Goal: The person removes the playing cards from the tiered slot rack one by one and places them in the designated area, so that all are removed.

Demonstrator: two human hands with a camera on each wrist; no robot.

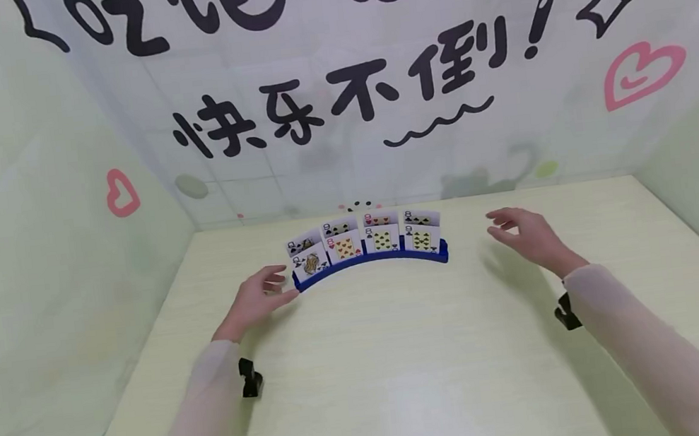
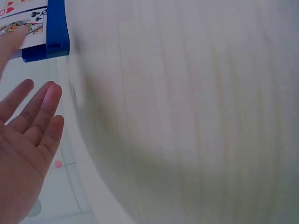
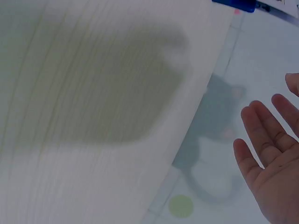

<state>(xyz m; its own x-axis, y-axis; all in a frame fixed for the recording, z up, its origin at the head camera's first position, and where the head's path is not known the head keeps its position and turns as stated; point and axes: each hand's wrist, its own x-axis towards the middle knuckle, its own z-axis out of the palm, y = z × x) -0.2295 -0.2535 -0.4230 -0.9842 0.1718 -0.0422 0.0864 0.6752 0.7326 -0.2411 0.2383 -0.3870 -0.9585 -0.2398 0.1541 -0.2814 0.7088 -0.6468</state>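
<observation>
A curved blue card holder (image 1: 371, 258) stands toward the back of the table with several playing cards upright in two rows. A queen (image 1: 310, 263) is at its front left, then a red eight (image 1: 344, 248) and two black-suited cards. My left hand (image 1: 254, 300) is beside the holder's left end, fingers spread and thumb tip close to it; whether it touches, I cannot tell. In the left wrist view, that hand's fingers (image 2: 49, 100) hold nothing. To the right of the holder and apart from it, my right hand (image 1: 533, 238) hovers above the table, empty, with fingers loosely bent.
The pale wood-grain table (image 1: 390, 363) meets a printed back cloth (image 1: 319, 171) with black lettering and pink hearts. Pale side walls (image 1: 42, 278) flank the table left and right. Black wrist mounts (image 1: 250, 378) hang under both sleeves.
</observation>
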